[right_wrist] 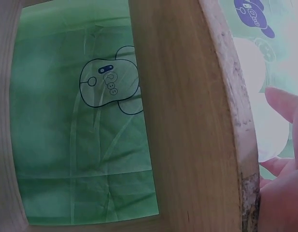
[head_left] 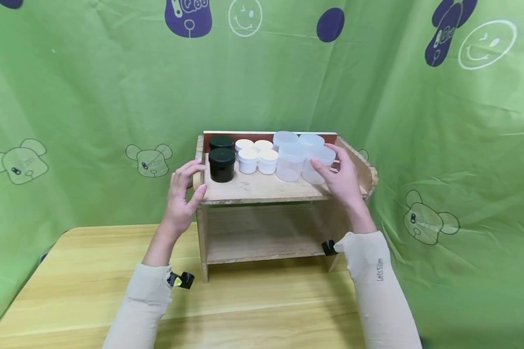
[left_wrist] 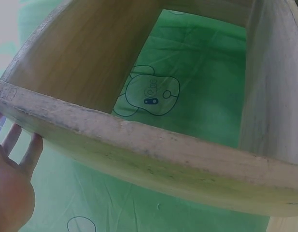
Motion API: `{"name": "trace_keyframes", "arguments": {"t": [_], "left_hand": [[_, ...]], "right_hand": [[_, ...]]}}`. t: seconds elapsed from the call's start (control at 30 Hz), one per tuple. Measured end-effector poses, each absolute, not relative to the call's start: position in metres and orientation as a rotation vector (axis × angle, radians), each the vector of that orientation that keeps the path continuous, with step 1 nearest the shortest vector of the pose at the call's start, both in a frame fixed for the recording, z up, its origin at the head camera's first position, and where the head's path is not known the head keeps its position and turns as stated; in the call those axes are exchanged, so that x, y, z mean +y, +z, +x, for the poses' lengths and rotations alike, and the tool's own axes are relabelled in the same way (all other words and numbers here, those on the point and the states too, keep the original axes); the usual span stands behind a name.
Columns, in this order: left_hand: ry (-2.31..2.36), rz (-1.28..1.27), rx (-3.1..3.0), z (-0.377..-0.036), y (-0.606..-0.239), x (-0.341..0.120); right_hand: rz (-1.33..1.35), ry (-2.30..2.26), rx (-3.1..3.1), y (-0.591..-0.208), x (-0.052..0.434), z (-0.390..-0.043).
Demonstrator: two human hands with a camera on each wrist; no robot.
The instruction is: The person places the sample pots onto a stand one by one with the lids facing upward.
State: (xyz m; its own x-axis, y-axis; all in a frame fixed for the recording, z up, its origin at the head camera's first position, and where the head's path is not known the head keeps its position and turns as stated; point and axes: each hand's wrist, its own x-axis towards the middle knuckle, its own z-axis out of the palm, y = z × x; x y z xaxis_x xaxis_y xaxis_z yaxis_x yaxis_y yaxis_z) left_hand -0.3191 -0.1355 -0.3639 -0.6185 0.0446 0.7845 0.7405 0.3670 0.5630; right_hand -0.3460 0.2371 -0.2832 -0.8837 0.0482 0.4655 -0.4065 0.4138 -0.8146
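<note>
My right hand (head_left: 342, 179) holds a clear plastic jar (head_left: 316, 169), thumb on its front and fingers round its far right side. That jar stands front right among several frosted clear jars (head_left: 290, 162) on the top board of a small wooden shelf (head_left: 262, 189). In the right wrist view the jar is overexposed beside the fingers. My left hand (head_left: 181, 198) grips the shelf's left side, with fingertips over its edge and the thumb lower at the front. Nearest to it stands a black lidded jar (head_left: 221, 167), with a second black jar (head_left: 221, 142) behind.
Several small white lidded jars (head_left: 248, 161) sit in the middle of the top board. Below is a lower shelf board (head_left: 257, 232). The shelf stands on a wooden table (head_left: 113, 281), with a green patterned curtain (head_left: 113, 87) behind and at both sides.
</note>
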Motion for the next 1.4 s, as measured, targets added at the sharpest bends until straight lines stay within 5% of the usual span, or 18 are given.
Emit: {"name": "trace_keyframes", "arguments": {"t": [1.0,1.4], "left_hand": [[-1.229,-0.705,-1.965,-0.321,-0.363,-0.140],[-1.200,-0.697,-2.011,-0.321,-0.359,-0.143]], "right_hand": [[0.344,1.439,-2.189,-0.287,0.238,-0.340],[0.358,1.159,-2.047,-0.289,0.223,-0.311]]}}
